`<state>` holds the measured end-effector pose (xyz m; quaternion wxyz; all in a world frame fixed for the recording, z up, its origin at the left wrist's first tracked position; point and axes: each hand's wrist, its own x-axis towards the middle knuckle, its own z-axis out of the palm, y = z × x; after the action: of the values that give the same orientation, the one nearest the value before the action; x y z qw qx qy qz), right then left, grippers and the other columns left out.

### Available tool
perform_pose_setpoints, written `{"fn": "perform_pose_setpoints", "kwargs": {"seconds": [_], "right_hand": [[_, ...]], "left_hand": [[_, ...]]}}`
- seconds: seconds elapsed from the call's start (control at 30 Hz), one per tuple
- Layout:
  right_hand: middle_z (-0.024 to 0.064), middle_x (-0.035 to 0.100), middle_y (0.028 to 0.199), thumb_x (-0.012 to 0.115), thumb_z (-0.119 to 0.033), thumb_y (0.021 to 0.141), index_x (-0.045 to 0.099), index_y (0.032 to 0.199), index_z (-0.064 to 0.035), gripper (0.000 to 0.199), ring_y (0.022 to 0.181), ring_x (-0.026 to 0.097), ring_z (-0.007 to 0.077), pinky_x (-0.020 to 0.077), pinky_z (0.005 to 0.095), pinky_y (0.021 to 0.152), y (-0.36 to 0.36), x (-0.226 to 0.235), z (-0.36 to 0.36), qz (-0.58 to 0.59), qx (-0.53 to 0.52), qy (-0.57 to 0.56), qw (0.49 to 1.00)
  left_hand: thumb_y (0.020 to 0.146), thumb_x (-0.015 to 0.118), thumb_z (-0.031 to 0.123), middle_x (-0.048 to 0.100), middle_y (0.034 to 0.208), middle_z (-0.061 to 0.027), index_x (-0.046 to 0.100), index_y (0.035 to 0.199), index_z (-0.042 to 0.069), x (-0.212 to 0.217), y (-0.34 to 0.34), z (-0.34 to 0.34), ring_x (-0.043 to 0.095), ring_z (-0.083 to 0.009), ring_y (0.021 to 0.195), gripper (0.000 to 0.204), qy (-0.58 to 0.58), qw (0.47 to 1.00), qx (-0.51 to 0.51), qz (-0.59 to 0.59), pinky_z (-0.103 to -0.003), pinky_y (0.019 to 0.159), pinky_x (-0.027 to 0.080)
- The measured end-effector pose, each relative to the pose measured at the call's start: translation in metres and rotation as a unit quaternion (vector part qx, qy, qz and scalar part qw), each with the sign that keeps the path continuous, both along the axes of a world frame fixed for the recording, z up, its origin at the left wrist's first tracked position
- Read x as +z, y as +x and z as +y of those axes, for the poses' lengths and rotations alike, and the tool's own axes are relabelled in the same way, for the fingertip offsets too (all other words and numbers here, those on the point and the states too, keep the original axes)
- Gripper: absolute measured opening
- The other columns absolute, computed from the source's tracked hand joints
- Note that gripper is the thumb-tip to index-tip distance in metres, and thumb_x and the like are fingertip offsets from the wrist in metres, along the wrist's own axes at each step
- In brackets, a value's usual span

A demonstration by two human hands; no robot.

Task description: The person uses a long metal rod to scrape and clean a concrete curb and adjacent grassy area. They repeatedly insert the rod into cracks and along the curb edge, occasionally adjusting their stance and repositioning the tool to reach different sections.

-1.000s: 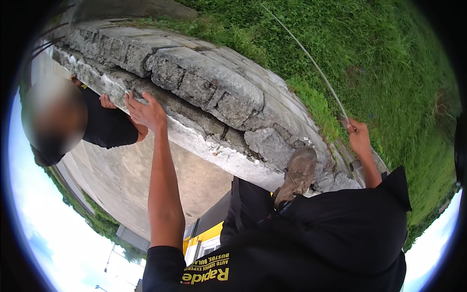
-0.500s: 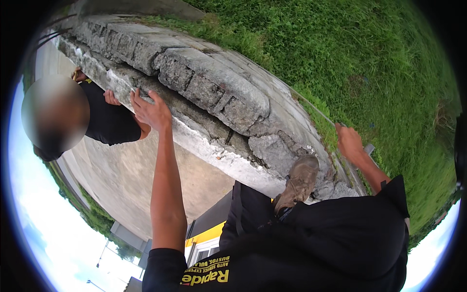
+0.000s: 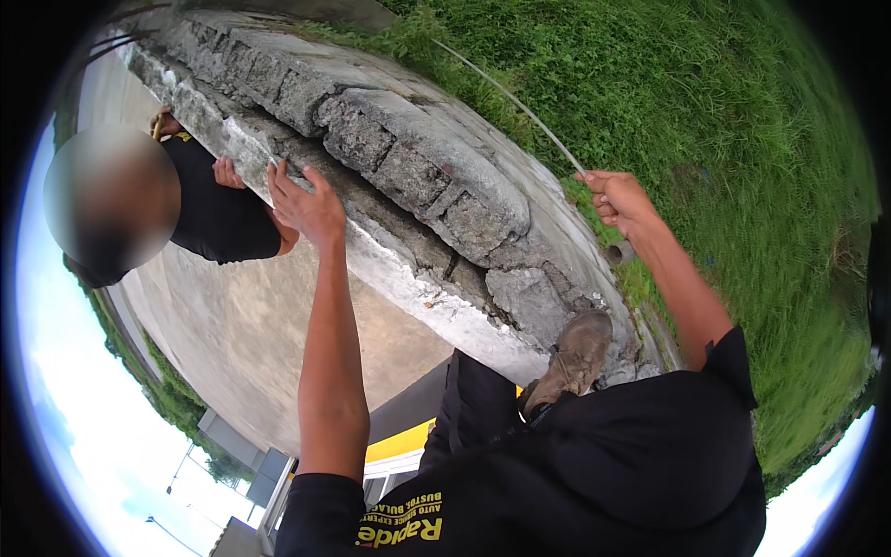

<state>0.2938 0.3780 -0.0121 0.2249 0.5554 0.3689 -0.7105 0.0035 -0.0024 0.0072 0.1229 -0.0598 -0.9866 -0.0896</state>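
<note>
My left hand (image 3: 309,206) reaches out to the whitish outer edge of a broken concrete wall (image 3: 413,283). Its fingers are spread and appear to rest against that edge. A long thin pale rod (image 3: 512,97), metal or wood I cannot tell, is gripped at its near end by my right hand (image 3: 620,201). From there the rod slants up and left over the grass. Across the wall top runs a deep gap between rough blocks (image 3: 394,176) and the whitish edge. My brown boot (image 3: 577,353) stands on the wall top.
At the left, a co-worker in a black shirt (image 3: 218,206) has one hand (image 3: 227,173) on the wall's edge. Grass (image 3: 715,111) covers the ground to the right. A pipe end (image 3: 620,252) shows below my right hand. Pale pavement (image 3: 241,325) lies left of the wall.
My right hand has moved up and left with the rod, which now reaches out over the grass. The left hand stays at the wall's edge, while the view has shifted slightly.
</note>
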Motion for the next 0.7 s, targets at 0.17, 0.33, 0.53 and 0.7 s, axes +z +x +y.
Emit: {"fn": "perform_pose_setpoints", "kwargs": {"seconds": [0.17, 0.33, 0.53, 0.7], "right_hand": [[-0.0062, 0.041, 0.066, 0.055, -0.012, 0.110, 0.067, 0.138, -0.0030, 0.032, 0.049, 0.027, 0.0042, 0.0212, 0.0263, 0.043, 0.057, -0.056, 0.004, 0.000, -0.220, -0.076, 0.973], [-0.0075, 0.040, 0.066, 0.057, -0.013, 0.109, 0.068, 0.137, -0.0057, 0.030, 0.047, 0.028, 0.0042, 0.0213, 0.0266, 0.042, 0.089, -0.069, 0.034, -0.102, -0.137, 0.082, 0.982], [-0.0083, 0.039, 0.065, 0.063, -0.017, 0.109, 0.070, 0.138, -0.0070, 0.032, 0.047, 0.028, 0.0035, 0.0213, 0.0265, 0.042, 0.170, -0.022, 0.018, -0.126, -0.108, 0.118, 0.979], [-0.0101, 0.034, 0.063, 0.061, -0.019, 0.112, 0.069, 0.142, -0.0076, 0.033, 0.046, 0.025, 0.0031, 0.0201, 0.0258, 0.042, 0.167, 0.023, -0.001, -0.080, -0.164, 0.086, 0.979]], "left_hand": [[0.106, 0.059, 0.033, 0.049, 0.163, -0.0101, 0.058, 0.149, 0.011, 0.000, 0.002, 0.016, 0.044, -0.0334, 0.151, 0.048, 0.006, 1.000, -0.001, 0.001, -0.051, 0.122, 0.031], [0.105, 0.059, 0.033, 0.049, 0.163, -0.0095, 0.058, 0.149, 0.011, -0.001, 0.000, 0.006, 0.045, -0.0333, 0.150, 0.049, -0.009, 1.000, 0.007, 0.007, -0.051, 0.122, 0.031], [0.105, 0.060, 0.033, 0.049, 0.163, -0.0098, 0.057, 0.149, 0.011, -0.001, 0.000, 0.009, 0.044, -0.0330, 0.151, 0.050, 0.000, 1.000, -0.009, 0.004, -0.053, 0.123, 0.030], [0.106, 0.059, 0.034, 0.046, 0.165, -0.0086, 0.054, 0.151, 0.012, -0.002, -0.001, 0.004, 0.042, -0.0307, 0.154, 0.050, 0.000, 1.000, -0.011, -0.004, -0.057, 0.126, 0.026]]}}
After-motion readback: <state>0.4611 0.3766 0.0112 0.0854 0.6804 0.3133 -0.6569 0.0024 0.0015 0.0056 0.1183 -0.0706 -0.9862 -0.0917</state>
